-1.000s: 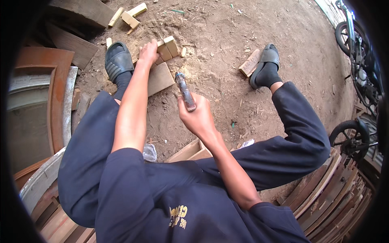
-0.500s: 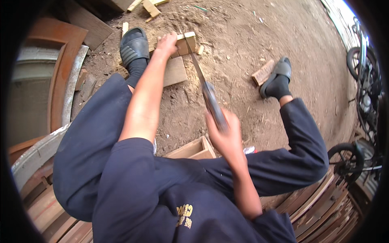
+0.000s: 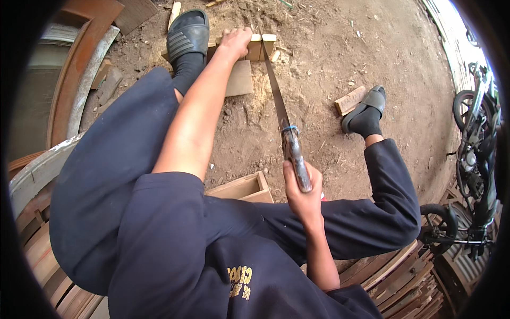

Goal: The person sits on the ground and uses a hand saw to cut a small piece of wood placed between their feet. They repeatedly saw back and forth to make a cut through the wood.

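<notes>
My right hand [image 3: 306,192] is wrapped round the dark, worn handle of a handsaw [image 3: 275,93], whose handle has a blue band at the blade end. The blade points away from me, and its far end lies at the edge of a short light wooden block [image 3: 256,50]. My left hand [image 3: 236,42] is closed on the block, just left of the blade. My left foot, in a black slide sandal [image 3: 187,38], is close beside that hand, over a piece of wood. A flat board [image 3: 239,78] lies nearer to me, below the block. How deep the blade sits cannot be seen.
A wooden box [image 3: 241,188] stands before my lap. My right sandal [image 3: 367,109] rests against a wood offcut [image 3: 350,101]. A brown frame [image 3: 79,69] leans at the left, and a motorcycle [image 3: 473,159] stands at the right. Stacked boards [image 3: 393,276] lie behind my right leg.
My right hand has drawn the saw back toward me, and more of the blade shows. The left hand keeps its hold on the block. The whole view has shifted slightly.
</notes>
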{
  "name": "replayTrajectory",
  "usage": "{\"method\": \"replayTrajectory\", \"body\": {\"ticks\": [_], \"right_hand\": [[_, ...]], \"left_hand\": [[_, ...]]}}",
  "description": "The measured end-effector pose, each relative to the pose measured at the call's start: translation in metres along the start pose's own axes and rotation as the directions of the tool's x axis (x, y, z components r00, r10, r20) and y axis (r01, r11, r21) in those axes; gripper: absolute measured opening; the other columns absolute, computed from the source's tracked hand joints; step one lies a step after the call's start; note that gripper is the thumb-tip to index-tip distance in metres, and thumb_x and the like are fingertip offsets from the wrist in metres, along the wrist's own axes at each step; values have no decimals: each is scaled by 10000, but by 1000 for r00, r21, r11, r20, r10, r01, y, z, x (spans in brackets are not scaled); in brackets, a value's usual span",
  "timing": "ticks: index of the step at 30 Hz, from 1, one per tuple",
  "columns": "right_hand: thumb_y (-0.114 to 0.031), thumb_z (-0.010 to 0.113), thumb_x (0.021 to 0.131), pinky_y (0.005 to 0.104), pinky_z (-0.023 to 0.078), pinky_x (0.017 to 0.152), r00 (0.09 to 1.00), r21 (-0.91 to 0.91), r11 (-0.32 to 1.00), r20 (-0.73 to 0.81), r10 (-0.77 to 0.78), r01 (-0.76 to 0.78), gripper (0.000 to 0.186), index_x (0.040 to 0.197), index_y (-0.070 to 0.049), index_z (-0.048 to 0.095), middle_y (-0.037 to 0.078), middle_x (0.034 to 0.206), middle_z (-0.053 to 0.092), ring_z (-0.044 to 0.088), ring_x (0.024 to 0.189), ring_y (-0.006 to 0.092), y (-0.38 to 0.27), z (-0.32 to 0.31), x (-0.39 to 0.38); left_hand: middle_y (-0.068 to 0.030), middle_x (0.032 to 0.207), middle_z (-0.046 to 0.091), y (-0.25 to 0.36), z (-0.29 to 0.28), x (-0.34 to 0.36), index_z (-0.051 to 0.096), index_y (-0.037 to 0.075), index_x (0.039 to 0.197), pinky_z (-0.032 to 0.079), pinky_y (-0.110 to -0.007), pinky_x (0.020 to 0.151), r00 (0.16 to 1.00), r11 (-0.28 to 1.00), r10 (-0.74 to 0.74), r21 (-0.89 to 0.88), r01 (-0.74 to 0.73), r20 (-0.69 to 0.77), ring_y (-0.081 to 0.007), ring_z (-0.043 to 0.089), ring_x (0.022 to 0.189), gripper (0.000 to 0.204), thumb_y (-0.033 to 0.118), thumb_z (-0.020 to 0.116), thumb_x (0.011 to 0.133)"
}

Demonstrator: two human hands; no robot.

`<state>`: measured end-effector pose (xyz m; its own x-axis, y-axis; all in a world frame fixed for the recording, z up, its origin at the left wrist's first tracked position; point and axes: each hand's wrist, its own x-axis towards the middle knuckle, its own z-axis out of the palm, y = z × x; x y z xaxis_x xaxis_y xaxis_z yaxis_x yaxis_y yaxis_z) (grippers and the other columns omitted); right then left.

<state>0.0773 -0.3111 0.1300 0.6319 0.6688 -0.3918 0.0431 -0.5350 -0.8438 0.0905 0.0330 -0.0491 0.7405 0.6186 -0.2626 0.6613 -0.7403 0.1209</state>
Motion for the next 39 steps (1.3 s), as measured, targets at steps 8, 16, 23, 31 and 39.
{"method": "replayTrajectory", "body": {"ticks": [8, 16, 23, 31, 39], "right_hand": [[-151, 599, 876, 360, 393, 478, 997, -22, 997, 28, -78, 78, 269, 674, 7, 520, 122, 529, 498, 499, 464, 164, -42, 30, 61], [-110, 581, 840, 386, 472, 554, 993, -19, 995, -72, -96, 95, 173, 734, 25, 607, 195, 578, 555, 582, 518, 262, -6, 40, 74], [-65, 605, 816, 384, 484, 564, 999, 29, 999, 33, -17, 16, 109, 761, 30, 606, 189, 578, 549, 636, 550, 274, -7, -5, -1], [-105, 589, 845, 345, 372, 480, 997, 48, 997, -40, -59, 61, 203, 696, 17, 523, 100, 547, 481, 434, 475, 149, -15, 26, 66], [-113, 610, 842, 350, 384, 472, 990, -5, 992, -69, -124, 124, 211, 691, 14, 537, 109, 521, 467, 457, 471, 131, -3, 7, 39]], "left_hand": [[-174, 1196, 624, -15, -3, 15, 496, -4, 1205, 379, -526, 991, 997, 997, -74, 19, 73, 16, -320, 556, 1172, 607, 285, 785, 755], [-203, 1198, 615, 0, 3, 10, 513, 26, 1167, 388, -520, 990, 1000, 1000, -18, 24, 17, 13, -346, 550, 1175, 564, 253, 797, 736], [-204, 1139, 637, -26, 0, 14, 502, -1, 1162, 394, -532, 975, 998, 998, -58, -37, 60, 40, -356, 569, 1146, 586, 270, 797, 735], [-209, 1158, 625, -23, 8, 17, 501, 20, 1163, 403, -549, 966, 997, 997, -5, -71, 10, 78, -374, 561, 1149, 594, 299, 792, 727], [-220, 1145, 619, -8, 9, 17, 499, 8, 1149, 390, -538, 987, 1000, 1000, 8, 0, -8, 16, -384, 560, 1137, 575, 297, 782, 741]]}}
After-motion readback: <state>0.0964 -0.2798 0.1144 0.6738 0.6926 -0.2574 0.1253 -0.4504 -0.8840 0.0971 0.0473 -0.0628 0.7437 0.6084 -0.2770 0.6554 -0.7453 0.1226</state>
